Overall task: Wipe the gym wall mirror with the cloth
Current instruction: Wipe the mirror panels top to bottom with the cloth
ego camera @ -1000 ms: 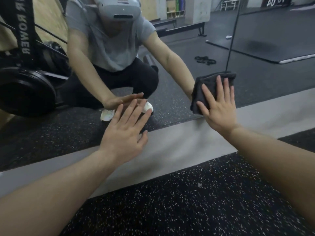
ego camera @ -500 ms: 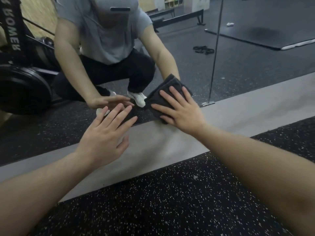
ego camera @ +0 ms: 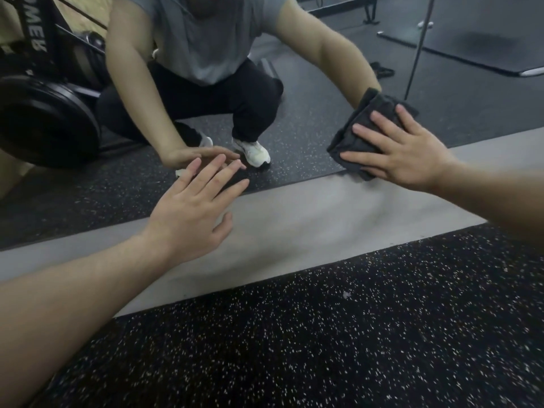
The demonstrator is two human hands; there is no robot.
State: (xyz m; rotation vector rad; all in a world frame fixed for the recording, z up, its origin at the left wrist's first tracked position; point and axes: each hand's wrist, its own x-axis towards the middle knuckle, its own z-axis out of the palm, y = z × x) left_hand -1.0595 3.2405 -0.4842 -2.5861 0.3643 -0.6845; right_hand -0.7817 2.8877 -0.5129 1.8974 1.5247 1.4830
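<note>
The cloth (ego camera: 357,134) has slid right under the flat-fingered right hand (ego camera: 403,151); left hand (ego camera: 191,210) flat on mirror (ego camera: 323,92).

This is a gym: black speckled rubber flooring (ego camera: 338,348) runs up to a grey baseboard (ego camera: 294,225) beneath a large wall mirror (ego camera: 471,92), which reflects a black weight plate (ego camera: 44,125), an exercise machine frame (ego camera: 35,39) and dark floor mats (ego camera: 477,39).

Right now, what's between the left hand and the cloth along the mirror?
Head view: nothing solid. Between the left hand and the cloth under the right hand is bare mirror showing only reflections, with the grey strip below.
</note>
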